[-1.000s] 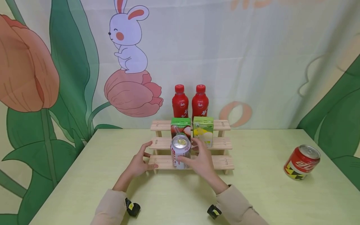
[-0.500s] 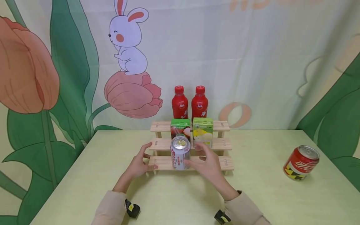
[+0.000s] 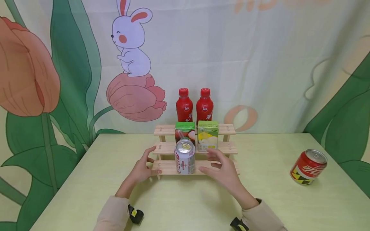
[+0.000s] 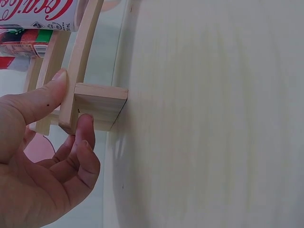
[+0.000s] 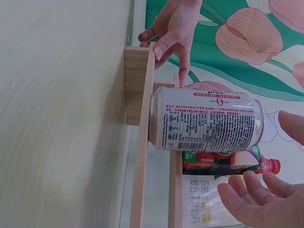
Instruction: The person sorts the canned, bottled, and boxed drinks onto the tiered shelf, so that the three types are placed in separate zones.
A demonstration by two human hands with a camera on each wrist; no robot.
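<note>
A three-step wooden rack (image 3: 167,166) stands on the table. My left hand (image 3: 143,169) grips the left end of its lowest step; in the left wrist view the thumb lies on top and fingers curl beneath the board (image 4: 81,52). On that step a white-and-silver Coca-Cola can (image 3: 185,161) stands upright, its printed back label (image 5: 206,121) facing the right wrist camera. Just right of the can, apart from it, is my right hand (image 3: 224,171), fingers spread and holding nothing. Behind the can, a green-topped juice carton (image 3: 185,127) and a yellow-green juice carton (image 3: 208,136) occupy the middle step.
Two red bottles (image 3: 184,107) stand on the rack's top step, close to the patterned cloth backdrop (image 3: 274,80). Far to the right, a red soda can (image 3: 308,166) rests on the pale table (image 3: 185,205).
My right hand has let go of the white can and drawn back to the right. The can stays on the lowest step, and the left hand keeps its place.
</note>
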